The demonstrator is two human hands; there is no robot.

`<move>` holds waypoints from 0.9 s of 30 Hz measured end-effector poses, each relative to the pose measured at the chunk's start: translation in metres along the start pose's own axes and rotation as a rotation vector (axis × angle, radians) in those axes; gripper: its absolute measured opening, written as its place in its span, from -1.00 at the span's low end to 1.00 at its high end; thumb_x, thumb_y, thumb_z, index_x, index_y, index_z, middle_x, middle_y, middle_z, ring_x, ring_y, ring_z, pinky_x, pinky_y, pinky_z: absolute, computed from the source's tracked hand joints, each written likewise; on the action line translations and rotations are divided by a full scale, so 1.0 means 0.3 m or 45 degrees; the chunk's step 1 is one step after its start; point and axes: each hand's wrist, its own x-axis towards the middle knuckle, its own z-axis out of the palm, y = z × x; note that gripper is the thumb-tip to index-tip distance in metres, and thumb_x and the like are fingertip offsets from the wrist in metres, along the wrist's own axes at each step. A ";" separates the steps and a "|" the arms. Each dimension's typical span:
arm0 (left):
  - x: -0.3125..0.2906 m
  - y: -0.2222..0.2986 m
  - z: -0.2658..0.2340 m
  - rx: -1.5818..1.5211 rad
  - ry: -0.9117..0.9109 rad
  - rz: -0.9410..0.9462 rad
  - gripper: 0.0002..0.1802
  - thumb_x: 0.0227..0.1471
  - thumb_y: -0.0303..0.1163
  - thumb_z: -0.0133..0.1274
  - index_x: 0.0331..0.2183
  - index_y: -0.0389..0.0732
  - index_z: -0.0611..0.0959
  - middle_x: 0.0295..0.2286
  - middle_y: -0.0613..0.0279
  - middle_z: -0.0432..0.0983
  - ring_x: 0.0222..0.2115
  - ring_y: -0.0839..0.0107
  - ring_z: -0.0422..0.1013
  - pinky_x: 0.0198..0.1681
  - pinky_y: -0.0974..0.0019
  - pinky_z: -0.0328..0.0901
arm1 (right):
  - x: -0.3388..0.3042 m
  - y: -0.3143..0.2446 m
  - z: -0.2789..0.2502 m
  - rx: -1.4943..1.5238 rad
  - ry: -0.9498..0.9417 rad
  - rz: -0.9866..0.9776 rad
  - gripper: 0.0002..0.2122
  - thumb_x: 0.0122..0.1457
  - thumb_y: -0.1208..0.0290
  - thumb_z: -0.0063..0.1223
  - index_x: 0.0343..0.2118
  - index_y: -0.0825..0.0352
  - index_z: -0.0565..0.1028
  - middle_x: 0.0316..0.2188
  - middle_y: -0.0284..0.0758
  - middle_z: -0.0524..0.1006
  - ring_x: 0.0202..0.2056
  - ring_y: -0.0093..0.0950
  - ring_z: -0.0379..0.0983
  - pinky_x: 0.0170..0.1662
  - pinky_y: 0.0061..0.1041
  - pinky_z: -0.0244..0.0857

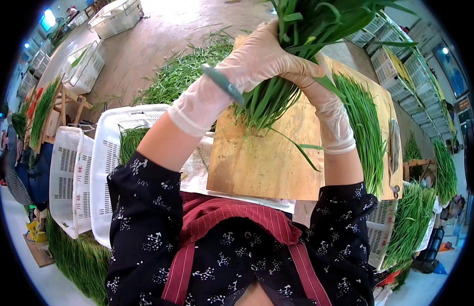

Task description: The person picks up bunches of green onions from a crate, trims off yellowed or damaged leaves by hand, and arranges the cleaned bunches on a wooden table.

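A thick bunch of garlic chives [323, 23] is held upright over a wooden board [277, 166]. My left hand [260, 53], in a thin whitish glove with a green bangle [221, 84] at the wrist, wraps round the bunch from the left. From the right, my gloved right hand [318, 89] closes on the same bunch lower down, its fingers partly hidden by leaves. The lower ends hang just above the board or touch it; I cannot tell which. A long row of chives [364, 132] lies along the board's right side.
Loose chives [183, 76] are heaped beyond the board on the left. White plastic crates [101, 168] stand at my left, others [84, 66] farther off on the floor. More chives [410, 224] lie at the lower right. Stacked crates [415, 76] line the far right.
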 end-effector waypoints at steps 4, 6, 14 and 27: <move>-0.040 0.037 0.013 0.203 0.208 -0.095 -0.20 -0.59 -0.34 0.41 -0.19 -0.28 0.39 -0.32 0.23 0.44 -0.27 0.42 0.36 -0.15 0.37 0.29 | -0.009 -0.017 0.048 -0.341 0.021 -0.153 -0.76 -0.02 0.60 0.02 -0.24 0.41 0.37 -0.32 -0.33 0.46 -0.35 -0.57 0.40 -0.30 -0.64 0.31; -0.043 0.018 0.022 0.068 0.221 -0.033 -0.20 -0.56 -0.37 0.40 -0.17 -0.26 0.38 -0.30 0.24 0.44 -0.27 0.43 0.36 -0.17 0.37 0.31 | 0.011 0.016 0.066 -0.282 0.152 -0.253 -0.69 -0.04 0.60 0.03 -0.18 0.41 0.32 -0.29 -0.31 0.43 -0.33 -0.54 0.38 -0.27 -0.59 0.30; 0.031 0.052 0.007 -0.063 0.349 0.028 -0.69 -0.28 -0.46 0.23 -0.37 -0.31 0.57 -0.46 0.25 0.51 -0.47 0.51 0.42 -0.40 0.48 0.33 | 0.030 -0.020 0.060 -0.486 0.174 -0.387 -0.45 -0.23 0.25 0.26 -0.18 0.42 0.31 -0.27 -0.17 0.40 -0.17 -0.33 0.32 -0.13 -0.44 0.23; -0.022 0.079 0.013 0.084 0.103 -0.304 -0.66 -0.25 -0.49 0.20 -0.31 -0.31 0.53 -0.47 0.25 0.49 -0.48 0.52 0.41 -0.39 0.47 0.34 | 0.054 0.059 0.043 -0.249 -0.054 -0.004 -0.26 -0.37 0.21 0.33 -0.05 0.35 0.24 -0.24 -0.12 0.42 -0.16 -0.24 0.34 -0.12 -0.42 0.22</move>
